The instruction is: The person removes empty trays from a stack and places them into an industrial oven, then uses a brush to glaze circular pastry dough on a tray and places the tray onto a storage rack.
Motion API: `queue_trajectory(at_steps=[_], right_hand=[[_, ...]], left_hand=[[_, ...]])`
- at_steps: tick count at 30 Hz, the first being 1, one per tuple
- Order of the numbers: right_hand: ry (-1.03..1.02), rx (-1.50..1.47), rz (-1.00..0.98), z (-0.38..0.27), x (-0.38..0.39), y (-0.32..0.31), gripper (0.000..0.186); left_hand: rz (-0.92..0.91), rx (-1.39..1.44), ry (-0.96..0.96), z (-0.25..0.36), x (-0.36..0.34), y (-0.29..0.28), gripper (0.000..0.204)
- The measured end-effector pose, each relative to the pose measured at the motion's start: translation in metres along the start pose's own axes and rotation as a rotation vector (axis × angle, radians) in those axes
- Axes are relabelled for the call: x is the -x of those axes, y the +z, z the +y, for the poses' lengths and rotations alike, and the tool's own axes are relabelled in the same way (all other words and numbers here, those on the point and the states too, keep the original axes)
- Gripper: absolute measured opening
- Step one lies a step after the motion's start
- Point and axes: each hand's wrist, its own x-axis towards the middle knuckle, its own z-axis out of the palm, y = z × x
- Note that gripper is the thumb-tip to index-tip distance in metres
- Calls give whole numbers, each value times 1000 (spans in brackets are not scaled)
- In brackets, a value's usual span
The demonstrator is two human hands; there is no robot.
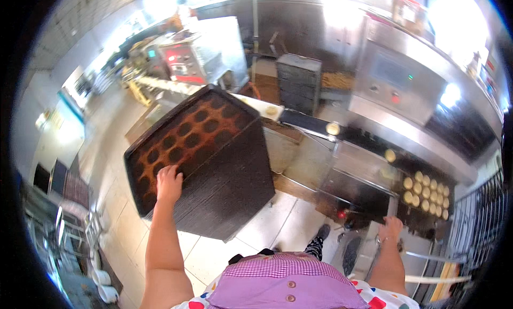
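Observation:
My left hand (169,183) has its fingers curled onto the top tray (203,127) of a tall stack of dark baking trays (224,186); that tray has rows of dark round marks on a rusty brown surface. My right hand (390,228) is at the right, its fingers bent at a steel edge beside the conveyor's end; what it holds, if anything, is too small to make out. Just beyond it, pale dough rounds (425,191) sit in rows on a dark tray (449,192). Single rounds (332,128) lie along the dark conveyor belt (305,122).
A steel machine with a control panel (390,82) stands over the belt, another machine (187,60) at the back left. Wire racks (475,229) are at the right, metal equipment (69,223) at the left. My foot (323,231) is on the tiled floor (267,223).

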Motion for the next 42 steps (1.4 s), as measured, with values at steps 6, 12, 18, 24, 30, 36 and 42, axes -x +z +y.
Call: queue_trajectory(at_steps=[6, 12, 18, 24, 30, 36, 42], right_hand=[[-62, 25, 27, -1, -7, 4, 26], [-47, 50, 48, 7, -9, 9, 25], [-3, 35, 54, -2, -7, 4, 24], [26, 13, 23, -1, -7, 3, 22], [28, 44, 8, -1, -11, 4, 21], [14, 55, 5, 0, -11, 1, 20], [-6, 49, 57, -3, -10, 2, 20]], left_hand=[[-64, 20, -32, -13, 10, 6, 42], [-104, -1, -35, -8, 7, 9, 42], [-121, 24, -88, -2, 6, 4, 42], [-46, -22, -99, 9, 9, -3, 40], [47, -65, -104, 19, 9, -7, 35], [482, -110, 79, 22, 44, 2, 16], [482, -168, -125, -16, 97, 1, 15]])
